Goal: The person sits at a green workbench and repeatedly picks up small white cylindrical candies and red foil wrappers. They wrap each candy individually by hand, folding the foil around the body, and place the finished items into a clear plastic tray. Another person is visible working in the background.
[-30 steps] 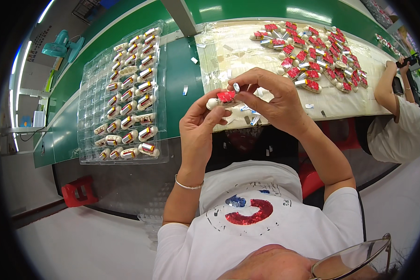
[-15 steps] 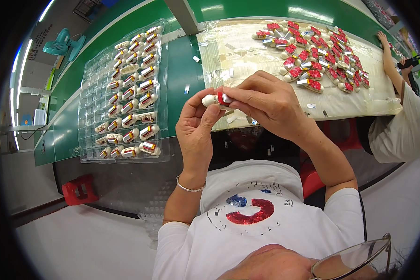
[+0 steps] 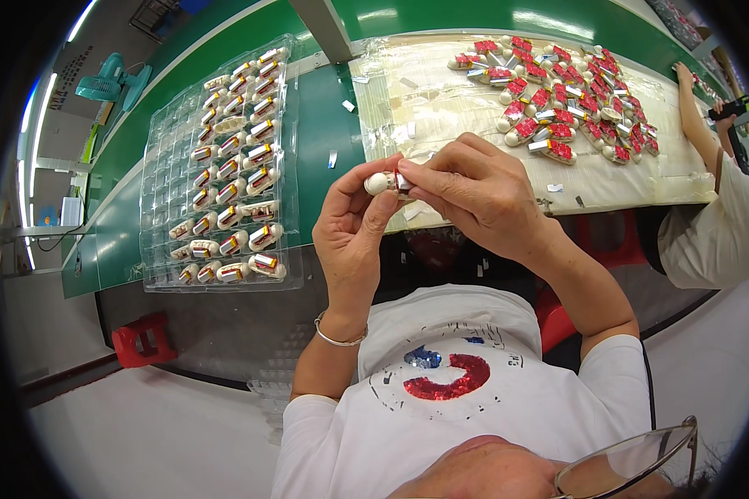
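A small cream piece with a ball-like end point(image 3: 377, 183), a red band and a silvery strip is held up between my two hands over the table's front edge. My left hand point(image 3: 351, 212) grips its rounded end between thumb and fingers. My right hand point(image 3: 481, 185) pinches the red and silver end; its fingertips partly hide that end. On the left, a clear plastic tray point(image 3: 165, 183) holds several rows of similar pieces point(image 3: 228, 193) in its right-hand columns. To the right lies a loose heap of cream pieces with red patches and silvery strips point(image 3: 562, 100).
Taped cream sheeting point(image 3: 466, 162) covers the right part of the green table point(image 3: 329, 108). Small silvery scraps point(image 3: 332, 159) are scattered about. A metal post point(image 3: 323, 29) stands at the back. Another person's arm point(image 3: 697, 112) reaches in at far right. A red stool point(image 3: 143, 339) stands lower left.
The held piece has turned slightly in my fingers, so less of its red side shows. Both hands stay in nearly the same place.
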A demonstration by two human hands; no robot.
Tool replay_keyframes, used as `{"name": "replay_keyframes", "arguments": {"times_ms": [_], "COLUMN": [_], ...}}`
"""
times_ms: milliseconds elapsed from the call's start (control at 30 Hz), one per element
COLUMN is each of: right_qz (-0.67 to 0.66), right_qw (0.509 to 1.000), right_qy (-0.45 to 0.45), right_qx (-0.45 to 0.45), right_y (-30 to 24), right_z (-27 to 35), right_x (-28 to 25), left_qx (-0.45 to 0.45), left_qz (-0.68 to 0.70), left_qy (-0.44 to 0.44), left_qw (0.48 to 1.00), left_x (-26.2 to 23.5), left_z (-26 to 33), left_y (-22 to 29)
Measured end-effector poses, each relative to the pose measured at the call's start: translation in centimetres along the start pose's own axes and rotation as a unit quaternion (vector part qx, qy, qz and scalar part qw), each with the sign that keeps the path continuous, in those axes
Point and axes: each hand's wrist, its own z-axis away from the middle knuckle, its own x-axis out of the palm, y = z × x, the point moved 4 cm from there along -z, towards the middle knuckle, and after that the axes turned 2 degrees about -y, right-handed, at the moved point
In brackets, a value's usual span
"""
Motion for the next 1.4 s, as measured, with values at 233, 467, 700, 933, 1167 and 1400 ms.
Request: {"name": "replay_keyframes", "arguments": {"times_ms": [233,467,700,933,1167,1400], "right_qz": [-0.031,0.008,-0.172,-0.306,-0.382,-0.399], "right_qw": [0.999,0.999,0.98,0.927,0.886,0.875], "right_qy": [0.014,0.004,0.001,0.017,0.032,0.043], "right_qx": [0.012,0.032,0.1,0.214,0.26,0.27], "right_y": [-0.1,-0.7,0.2,0.9,1.0,1.0], "right_z": [0.4,0.2,0.1,1.3,1.9,2.0], "right_x": [0.2,0.3,1.5,1.3,2.1,2.4], "left_qx": [0.01,0.024,-0.002,-0.049,-0.074,-0.05], "left_qz": [-0.016,0.007,0.065,0.14,0.156,0.122], "left_qy": [-0.005,0.015,0.082,0.079,0.089,0.095], "left_qw": [1.0,1.0,0.994,0.986,0.981,0.987], "left_x": [0.0,0.6,-0.2,-0.6,-0.7,-0.2], "left_z": [0.1,0.3,-0.2,-0.7,-0.6,-0.3], "left_y": [-0.1,0.1,-0.9,-0.3,-0.5,-0.2]}}
